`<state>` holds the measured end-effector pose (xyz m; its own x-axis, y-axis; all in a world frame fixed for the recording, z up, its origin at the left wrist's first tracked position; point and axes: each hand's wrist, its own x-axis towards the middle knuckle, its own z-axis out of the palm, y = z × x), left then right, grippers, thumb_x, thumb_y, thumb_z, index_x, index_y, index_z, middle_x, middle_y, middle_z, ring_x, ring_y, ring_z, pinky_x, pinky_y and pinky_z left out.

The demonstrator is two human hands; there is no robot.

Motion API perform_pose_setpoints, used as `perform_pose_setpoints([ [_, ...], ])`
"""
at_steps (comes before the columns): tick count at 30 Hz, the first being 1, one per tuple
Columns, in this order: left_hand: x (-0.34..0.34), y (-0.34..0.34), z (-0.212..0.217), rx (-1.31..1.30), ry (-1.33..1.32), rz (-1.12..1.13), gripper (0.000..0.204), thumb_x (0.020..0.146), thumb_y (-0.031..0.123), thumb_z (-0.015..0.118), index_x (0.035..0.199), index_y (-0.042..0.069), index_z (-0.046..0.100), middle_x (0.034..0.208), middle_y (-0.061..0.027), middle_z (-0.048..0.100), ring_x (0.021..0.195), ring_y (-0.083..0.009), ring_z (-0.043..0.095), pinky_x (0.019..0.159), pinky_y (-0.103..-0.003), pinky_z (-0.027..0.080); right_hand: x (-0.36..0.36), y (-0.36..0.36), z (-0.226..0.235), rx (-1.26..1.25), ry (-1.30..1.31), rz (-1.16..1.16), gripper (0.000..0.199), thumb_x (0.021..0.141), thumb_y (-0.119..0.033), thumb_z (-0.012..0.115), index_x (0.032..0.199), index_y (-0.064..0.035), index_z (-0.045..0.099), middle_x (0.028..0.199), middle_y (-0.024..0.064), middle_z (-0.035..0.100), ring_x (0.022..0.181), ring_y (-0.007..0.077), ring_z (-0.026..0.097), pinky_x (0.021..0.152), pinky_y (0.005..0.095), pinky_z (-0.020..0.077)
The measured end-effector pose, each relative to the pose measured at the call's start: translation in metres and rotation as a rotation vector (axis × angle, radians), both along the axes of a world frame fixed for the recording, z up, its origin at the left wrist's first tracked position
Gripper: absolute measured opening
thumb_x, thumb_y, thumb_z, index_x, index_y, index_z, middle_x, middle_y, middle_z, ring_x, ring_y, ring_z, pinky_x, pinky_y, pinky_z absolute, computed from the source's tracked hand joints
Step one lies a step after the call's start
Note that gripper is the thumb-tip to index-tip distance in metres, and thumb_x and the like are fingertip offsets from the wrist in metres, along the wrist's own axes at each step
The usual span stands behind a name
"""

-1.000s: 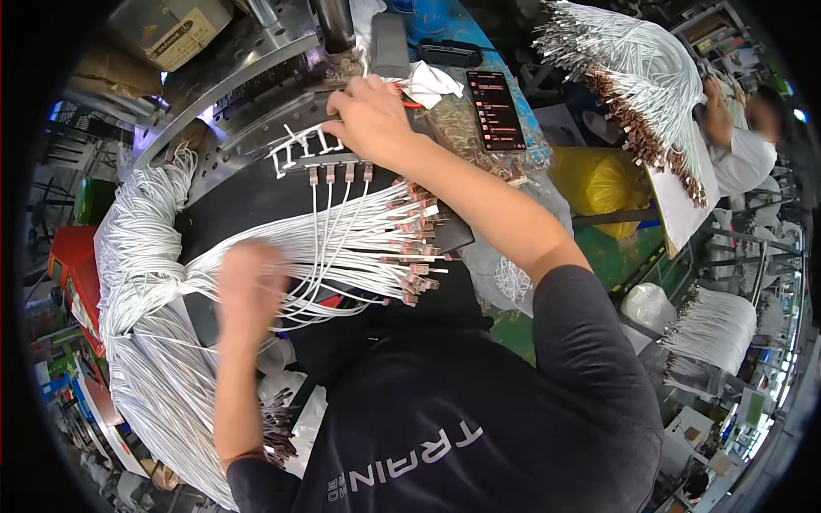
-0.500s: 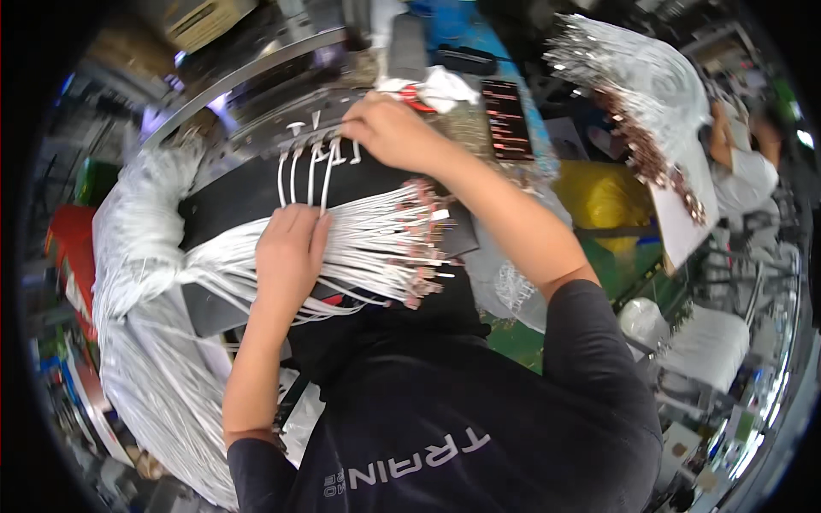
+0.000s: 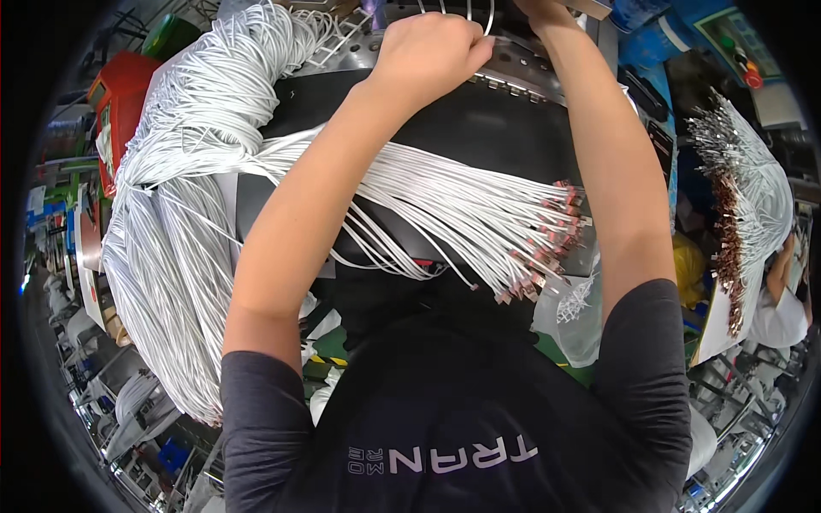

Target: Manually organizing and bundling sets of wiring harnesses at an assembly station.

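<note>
Wire-feeding seems in hand: the left hand (image 3: 432, 47), a fist, pinches white wires (image 3: 462, 13) at the machine's slots (image 3: 513, 85), the right hand (image 3: 547, 8) mostly cropped, grip unclear, and the next move calls for another wire from the bundle (image 3: 445, 201).

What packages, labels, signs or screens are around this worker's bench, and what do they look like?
Control panel: upper right, pale green-grey box face with a green and a red button.
Clear plastic bag: right of the wire ends, crumpled, see-through.
Yellow bag: far right, partly hidden, bright yellow.
Red case: upper left, boxy, red.
No readable screen shows.
</note>
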<state>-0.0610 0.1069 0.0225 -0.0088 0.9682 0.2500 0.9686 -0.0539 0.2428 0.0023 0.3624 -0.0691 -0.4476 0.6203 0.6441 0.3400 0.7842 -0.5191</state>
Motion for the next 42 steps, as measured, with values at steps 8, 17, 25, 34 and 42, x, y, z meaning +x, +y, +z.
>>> perform_pose_setpoints([
  [8, -0.024, 0.012, -0.018, 0.097, -0.288, 0.154, 0.029, 0.092, 0.027, 0.057, 0.087, 0.004, 0.073, 0.08, -0.0233, 0.069, 0.083, -0.0406, 0.069, 0.081, -0.051, 0.053, 0.016, -0.041, 0.025, -0.06, -0.149, 0.044, 0.028, 0.097, -0.025, 0.057, 0.101, 0.0003, 0.067, 0.1, 0.0204, 0.068, 0.095, 0.0318, 0.065, 0.082, 0.0434, 0.0507],
  [17, -0.052, 0.032, -0.07, 0.435, 0.199, 0.182, 0.036, 0.089, 0.014, 0.054, 0.121, -0.002, 0.062, 0.082, -0.022, 0.072, 0.086, -0.0439, 0.069, 0.086, -0.051, 0.053, 0.039, -0.149, 0.049, 0.471, -0.212, 0.089, 0.043, 0.095, -0.032, 0.056, 0.122, 0.0011, 0.063, 0.123, 0.0232, 0.063, 0.116, 0.0378, 0.06, 0.102, 0.0492, 0.0445],
  [25, -0.042, 0.047, -0.06, 0.248, 0.27, 0.283, 0.024, 0.088, 0.014, 0.055, 0.1, 0.0, 0.071, 0.082, -0.0223, 0.072, 0.086, -0.042, 0.07, 0.09, -0.053, 0.051, 0.03, -0.129, 0.016, 0.266, -0.392, -0.176, 0.032, 0.092, -0.022, 0.056, 0.111, 0.0001, 0.068, 0.11, 0.0244, 0.068, 0.105, 0.0403, 0.064, 0.098, 0.0494, 0.0476],
  [34, -0.088, -0.033, -0.078, 0.723, 0.31, 0.252, 0.03, 0.094, 0.028, 0.062, 0.109, 0.003, 0.068, 0.101, -0.0195, 0.071, 0.092, -0.0355, 0.068, 0.08, -0.044, 0.055, 0.124, -0.188, 0.063, -0.256, -0.197, 0.044, 0.035, 0.097, -0.029, 0.065, 0.125, -0.0083, 0.067, 0.089, 0.0106, 0.071, 0.082, 0.019, 0.066, 0.077, 0.0317, 0.051],
  [42, -0.031, -0.138, -0.019, 0.046, -0.405, 0.28, 0.029, 0.097, 0.021, 0.061, 0.118, 0.002, 0.067, 0.109, -0.0195, 0.07, 0.101, -0.0369, 0.065, 0.088, -0.042, 0.051, 0.26, -0.277, 0.03, -0.39, 0.335, -0.332, 0.026, 0.106, -0.014, 0.049, 0.106, 0.0014, 0.07, 0.075, 0.002, 0.06, 0.068, 0.0079, 0.054, 0.061, 0.0229, 0.0428],
])
